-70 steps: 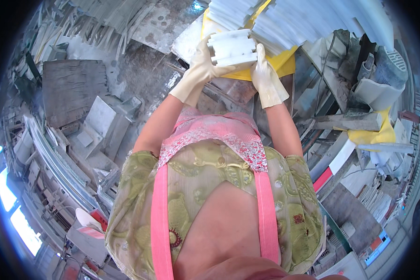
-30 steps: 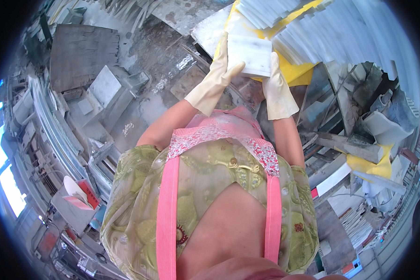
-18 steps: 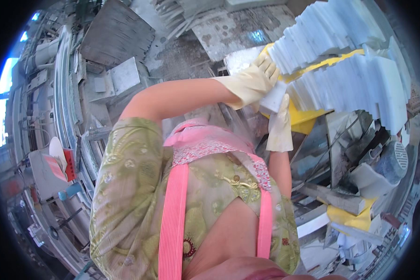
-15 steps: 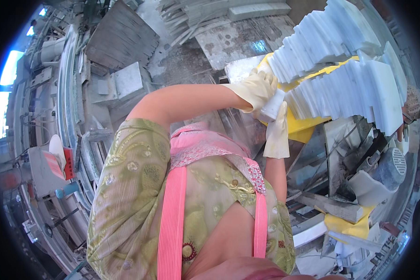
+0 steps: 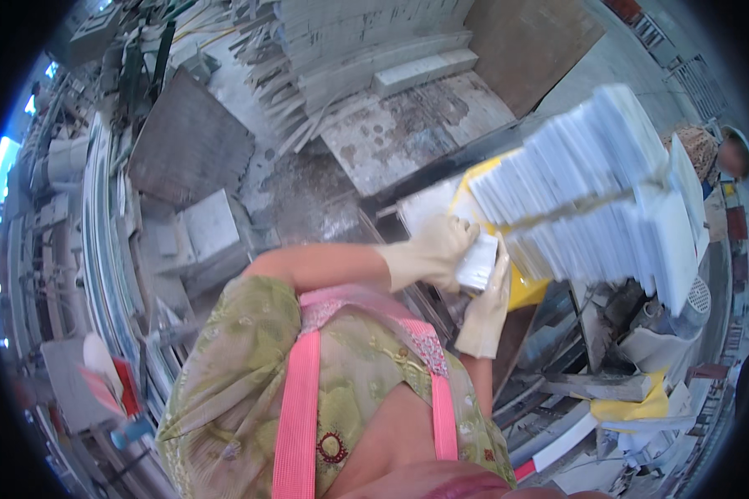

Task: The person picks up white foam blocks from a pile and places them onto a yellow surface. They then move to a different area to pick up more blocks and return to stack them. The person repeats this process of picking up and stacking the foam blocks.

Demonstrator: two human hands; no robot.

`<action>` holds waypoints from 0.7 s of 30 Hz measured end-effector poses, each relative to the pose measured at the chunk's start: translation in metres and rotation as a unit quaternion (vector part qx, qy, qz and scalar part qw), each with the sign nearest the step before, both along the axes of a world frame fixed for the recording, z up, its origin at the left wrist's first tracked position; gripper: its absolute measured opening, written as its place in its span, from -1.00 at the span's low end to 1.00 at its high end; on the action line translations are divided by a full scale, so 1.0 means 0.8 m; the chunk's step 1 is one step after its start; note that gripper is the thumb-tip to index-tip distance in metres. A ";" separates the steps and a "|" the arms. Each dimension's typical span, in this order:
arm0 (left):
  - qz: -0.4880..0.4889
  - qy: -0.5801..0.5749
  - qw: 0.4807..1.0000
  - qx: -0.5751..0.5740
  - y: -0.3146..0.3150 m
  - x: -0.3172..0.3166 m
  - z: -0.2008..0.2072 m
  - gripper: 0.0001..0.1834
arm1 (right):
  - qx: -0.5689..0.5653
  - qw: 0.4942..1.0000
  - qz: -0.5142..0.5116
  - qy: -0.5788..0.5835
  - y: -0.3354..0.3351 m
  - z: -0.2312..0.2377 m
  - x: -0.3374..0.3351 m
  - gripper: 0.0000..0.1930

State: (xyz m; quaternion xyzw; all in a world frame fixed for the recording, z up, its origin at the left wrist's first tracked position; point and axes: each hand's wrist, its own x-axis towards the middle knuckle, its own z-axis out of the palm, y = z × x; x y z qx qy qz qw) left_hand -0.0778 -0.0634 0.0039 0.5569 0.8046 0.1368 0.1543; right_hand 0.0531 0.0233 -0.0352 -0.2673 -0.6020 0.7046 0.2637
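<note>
Pinching the white tiles [image 5: 478,264] between them, left hand [image 5: 439,251] and right hand [image 5: 489,306] probably keep these together; slabs [image 5: 587,158] stand beyond right hand.

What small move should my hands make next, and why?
Perhaps draw the white piece slightly toward you: your left hand and right hand both hold it, and it sits close to the near end of the lined-up white slabs, leaving seemingly little room to turn it.

Wht rect. block [image 5: 478,264]; tilted (held)
</note>
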 end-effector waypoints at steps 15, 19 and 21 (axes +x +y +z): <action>0.261 0.090 0.958 -0.075 -0.295 -0.439 -0.051 -0.10 | 0.170 0.975 -0.084 -0.113 -0.118 -0.022 -0.313 -0.62; 0.330 0.105 0.926 -0.152 -0.342 -0.518 -0.089 -0.07 | 0.115 0.975 -0.084 -0.172 -0.120 -0.065 -0.349 -0.63; 0.320 0.095 0.928 -0.167 -0.354 -0.553 -0.104 -0.07 | 0.057 0.984 -0.084 -0.145 -0.119 -0.092 -0.378 -0.63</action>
